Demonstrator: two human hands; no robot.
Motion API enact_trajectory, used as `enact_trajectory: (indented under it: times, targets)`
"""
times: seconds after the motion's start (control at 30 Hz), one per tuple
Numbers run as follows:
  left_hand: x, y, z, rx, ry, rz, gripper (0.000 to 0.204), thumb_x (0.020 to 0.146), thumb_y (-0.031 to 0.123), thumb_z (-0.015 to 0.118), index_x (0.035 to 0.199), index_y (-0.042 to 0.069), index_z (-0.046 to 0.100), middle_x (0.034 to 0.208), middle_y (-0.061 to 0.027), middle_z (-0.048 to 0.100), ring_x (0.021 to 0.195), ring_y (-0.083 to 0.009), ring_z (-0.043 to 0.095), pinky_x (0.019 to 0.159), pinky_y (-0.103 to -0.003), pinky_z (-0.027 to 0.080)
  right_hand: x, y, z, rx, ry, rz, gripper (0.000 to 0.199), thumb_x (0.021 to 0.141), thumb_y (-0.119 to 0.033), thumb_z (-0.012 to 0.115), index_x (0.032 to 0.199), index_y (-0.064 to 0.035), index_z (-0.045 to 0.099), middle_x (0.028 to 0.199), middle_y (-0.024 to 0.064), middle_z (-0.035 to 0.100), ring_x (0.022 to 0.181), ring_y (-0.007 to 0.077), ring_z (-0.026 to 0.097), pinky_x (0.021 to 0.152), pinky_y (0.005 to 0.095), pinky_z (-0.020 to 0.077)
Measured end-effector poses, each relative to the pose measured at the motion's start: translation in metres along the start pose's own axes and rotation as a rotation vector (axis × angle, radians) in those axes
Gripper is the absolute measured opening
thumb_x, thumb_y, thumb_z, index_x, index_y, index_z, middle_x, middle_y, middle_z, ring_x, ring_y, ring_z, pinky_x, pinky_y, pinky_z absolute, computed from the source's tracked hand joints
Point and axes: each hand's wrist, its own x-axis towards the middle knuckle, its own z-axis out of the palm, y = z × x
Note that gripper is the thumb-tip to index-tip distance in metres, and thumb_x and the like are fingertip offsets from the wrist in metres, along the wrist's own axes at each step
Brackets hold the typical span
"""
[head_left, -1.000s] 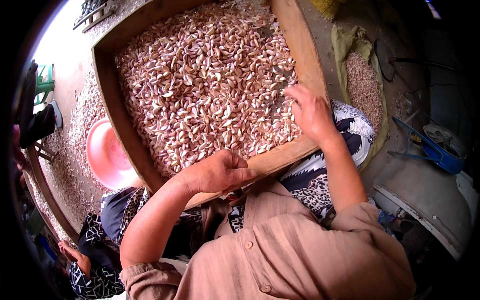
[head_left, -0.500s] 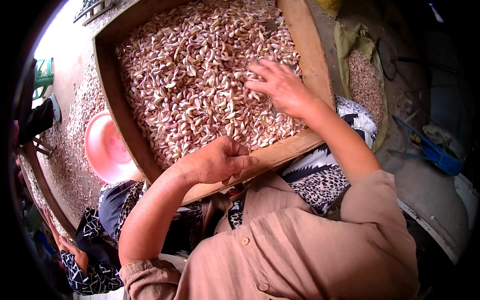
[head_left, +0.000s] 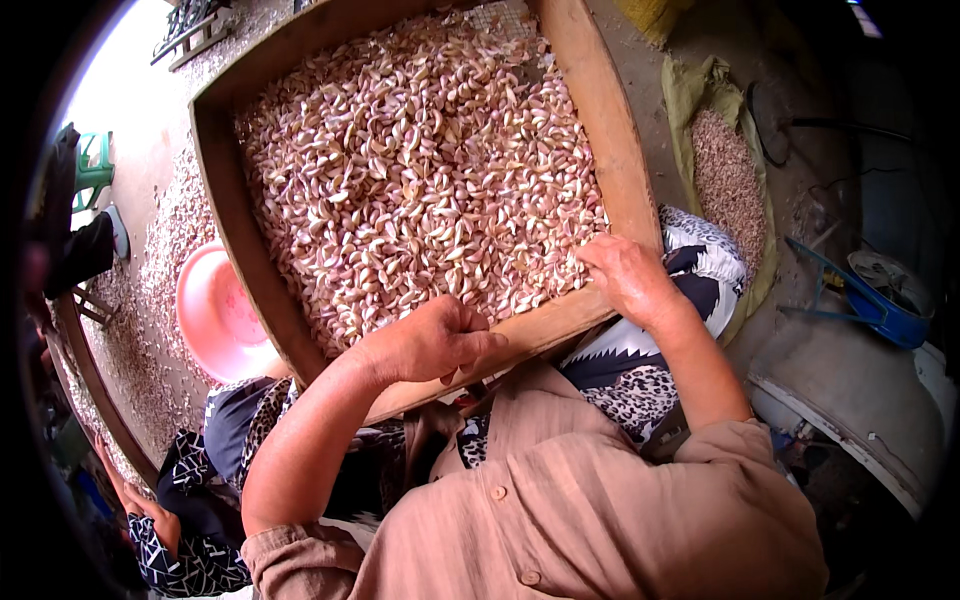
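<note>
A wooden-framed tray (head_left: 632, 190) with a mesh patch showing at its far end lies across my lap, filled with loose pinkish-white garlic cloves (head_left: 430, 190). My left hand (head_left: 440, 340) is closed like a fist on the tray's near rim; its curled fingertips are turned down, so what they hold, if anything, is hidden. At the near right corner, my right hand (head_left: 632, 278) bends over the rim with its fingers together, their tips touching the cloves. Whatever lies between those fingers cannot be made out.
A pink basin (head_left: 225, 315) stands left of the tray, beside cloves scattered on the floor. An open yellow-green sack (head_left: 725, 180) of small pieces stands to the right, and a blue metal object (head_left: 890, 315) lies beyond it. Another person's arm (head_left: 145, 505) shows at lower left.
My right hand has come from among the cloves back toward me to the near right corner, its spread fingers drawing together. The left hand stays on the rim; the view shifts slightly.
</note>
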Motion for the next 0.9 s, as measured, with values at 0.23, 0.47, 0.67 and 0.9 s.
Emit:
enact_trajectory:
  times: [0.23,0.47,0.67,0.9]
  targets:
    - [-0.004,0.006,-0.002,-0.006,-0.005,-0.010,0.040,0.101,0.033,0.065,0.077,0.001,0.066,0.063,0.0006,0.058,0.055,-0.0081,0.056,0.053,-0.027,0.046,0.021,-0.006,-0.001,0.015,0.109,-0.006,0.021,0.084,-0.003,0.060,0.104,-0.0036,0.065,0.100,0.0151,0.064,0.097,0.0387,0.063,0.084,0.0468,0.0519]
    - [-0.002,0.004,-0.001,0.033,-0.013,-0.004,0.042,0.101,0.035,0.064,0.076,0.001,0.064,0.063,0.0009,0.057,0.058,-0.0083,0.055,0.055,-0.028,0.047,0.050,-0.034,-0.001,0.123,0.269,-0.186,0.044,0.080,0.007,0.057,0.123,-0.0027,0.061,0.125,0.0175,0.060,0.114,0.0385,0.059,0.098,0.0437,0.0494]
    - [-0.002,0.009,-0.003,0.038,0.008,-0.021,0.041,0.102,0.035,0.063,0.077,0.001,0.064,0.063,0.0007,0.056,0.057,-0.0086,0.055,0.055,-0.028,0.046,0.084,-0.057,0.026,-0.074,0.283,-0.366,0.059,0.083,0.007,0.055,0.140,-0.0095,0.052,0.147,0.0149,0.047,0.139,0.0352,0.042,0.113,0.0465,0.0400]
    - [-0.003,0.007,-0.005,0.024,0.015,-0.015,0.041,0.103,0.035,0.062,0.080,0.001,0.065,0.064,0.0006,0.056,0.057,-0.0083,0.055,0.054,-0.027,0.047,0.061,-0.038,0.010,-0.295,0.008,-0.411,0.033,0.082,-0.003,0.063,0.112,-0.0132,0.072,0.134,0.0127,0.057,0.130,0.0311,0.051,0.105,0.0467,0.0435]
